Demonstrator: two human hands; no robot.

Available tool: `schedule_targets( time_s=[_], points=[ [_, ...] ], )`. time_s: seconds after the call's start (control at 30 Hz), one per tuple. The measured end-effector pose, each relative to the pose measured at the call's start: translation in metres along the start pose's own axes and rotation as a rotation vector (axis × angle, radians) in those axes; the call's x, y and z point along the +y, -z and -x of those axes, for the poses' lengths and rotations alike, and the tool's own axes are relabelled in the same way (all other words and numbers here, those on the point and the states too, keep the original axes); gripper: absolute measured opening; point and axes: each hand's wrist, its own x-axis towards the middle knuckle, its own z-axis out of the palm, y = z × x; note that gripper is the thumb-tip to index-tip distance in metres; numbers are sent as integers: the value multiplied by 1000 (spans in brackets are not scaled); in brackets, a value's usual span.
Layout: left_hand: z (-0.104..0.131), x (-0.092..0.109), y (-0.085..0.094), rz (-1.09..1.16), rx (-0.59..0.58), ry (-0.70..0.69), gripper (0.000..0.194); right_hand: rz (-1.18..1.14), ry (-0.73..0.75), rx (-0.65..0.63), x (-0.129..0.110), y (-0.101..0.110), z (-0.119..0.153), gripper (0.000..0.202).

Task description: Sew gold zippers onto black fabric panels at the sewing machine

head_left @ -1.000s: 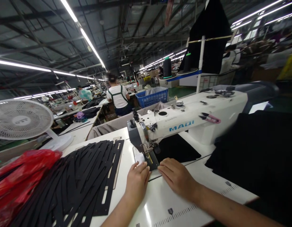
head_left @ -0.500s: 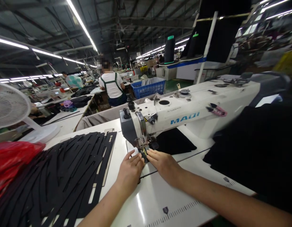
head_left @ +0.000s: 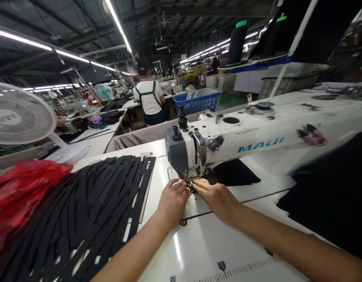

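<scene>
The white sewing machine (head_left: 257, 137) has its needle and presser foot (head_left: 192, 178) down by my fingertips. My left hand (head_left: 173, 201) rests on the bed left of the foot, fingers pressed together on a small black fabric piece (head_left: 193, 190). From the right, my right hand (head_left: 217, 196) meets the same piece with its fingers close together and stretched toward the foot. Most of the piece is hidden under the fingers and the foot. A larger black cloth (head_left: 235, 172) lies under the machine arm, behind my right hand.
Left of the machine is a spread pile of black cut strips (head_left: 89, 203), beside a red plastic bag (head_left: 25, 196) and a white fan (head_left: 22, 117). Black fabric (head_left: 333, 196) lies at right. Pink-handled thread snips (head_left: 314, 135) sit on the machine arm. A co-worker (head_left: 148, 98) is farther back.
The view has turned left and come closer, so the machine appears larger and farther right. Both hands stay at the presser foot, and less of the small black piece shows between them.
</scene>
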Motion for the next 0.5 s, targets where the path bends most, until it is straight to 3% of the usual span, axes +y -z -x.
schedule_targets(
  time_s=[0.2, 0.5],
  points=[
    [2, -1, -2, 49, -44, 40, 18, 1, 28, 17, -1, 0, -1, 29],
    [2, -3, -5, 49, 22, 34, 17, 3, -16, 50, -7, -9, -5, 27]
  ],
)
